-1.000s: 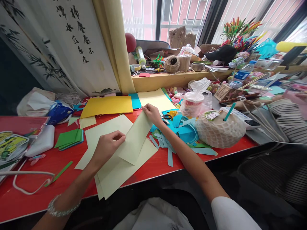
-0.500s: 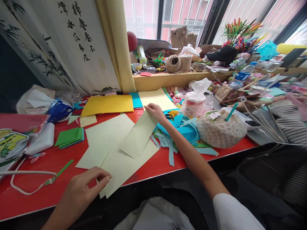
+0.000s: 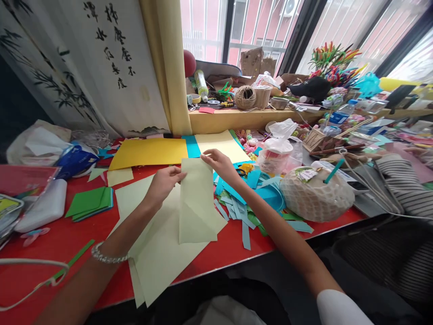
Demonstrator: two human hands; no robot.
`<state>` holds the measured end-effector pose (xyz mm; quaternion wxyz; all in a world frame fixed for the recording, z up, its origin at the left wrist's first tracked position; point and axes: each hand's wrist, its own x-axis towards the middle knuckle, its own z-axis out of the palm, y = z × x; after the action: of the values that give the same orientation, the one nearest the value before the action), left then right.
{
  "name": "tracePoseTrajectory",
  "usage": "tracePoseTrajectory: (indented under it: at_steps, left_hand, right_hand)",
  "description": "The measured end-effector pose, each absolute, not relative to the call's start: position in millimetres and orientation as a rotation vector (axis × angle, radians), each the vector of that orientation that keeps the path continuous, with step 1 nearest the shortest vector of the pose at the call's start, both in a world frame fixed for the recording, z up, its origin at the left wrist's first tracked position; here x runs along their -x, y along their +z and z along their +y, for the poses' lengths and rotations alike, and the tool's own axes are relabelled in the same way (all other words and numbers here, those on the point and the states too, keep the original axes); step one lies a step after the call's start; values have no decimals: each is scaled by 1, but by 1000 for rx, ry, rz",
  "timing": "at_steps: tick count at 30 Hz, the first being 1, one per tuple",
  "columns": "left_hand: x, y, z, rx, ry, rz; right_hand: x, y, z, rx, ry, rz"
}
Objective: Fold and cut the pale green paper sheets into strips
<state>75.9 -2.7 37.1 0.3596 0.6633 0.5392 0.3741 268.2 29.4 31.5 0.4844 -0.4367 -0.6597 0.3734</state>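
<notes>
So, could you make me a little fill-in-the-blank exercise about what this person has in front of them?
1. The right hand holds a pale green sheet of ____.
2. The bracelet is worn on the person's ____ wrist.
3. The tabletop under the sheets is coloured ____.
4. A teal drinking ____ sticks out of the net-wrapped round object.

Missing words: paper; left; red; straw.

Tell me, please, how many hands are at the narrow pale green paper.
2: the left hand at the upper left edge of the narrow pale green paper, the right hand near its top right corner.
</notes>
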Motion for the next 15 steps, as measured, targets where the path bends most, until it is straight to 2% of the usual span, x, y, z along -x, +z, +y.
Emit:
tracePoseTrajectory:
  at_steps: [3,6,11,15]
  left_hand:
    - [-62,24,3,-1636,985,1398]
    - [-54,11,6,-1574,890,1419]
    - [-56,7,5,-1705,894,1499]
    - [-55,18,2,-1793,910,1327]
  right_hand:
    - [-275,21,28,1051,1214,-1588]
    - [-271,8,21,1061,1353,-1593]
    - [-262,-2,11,1199,1356,-1526]
    - [-260,-2,7,1301,1283,-1541]
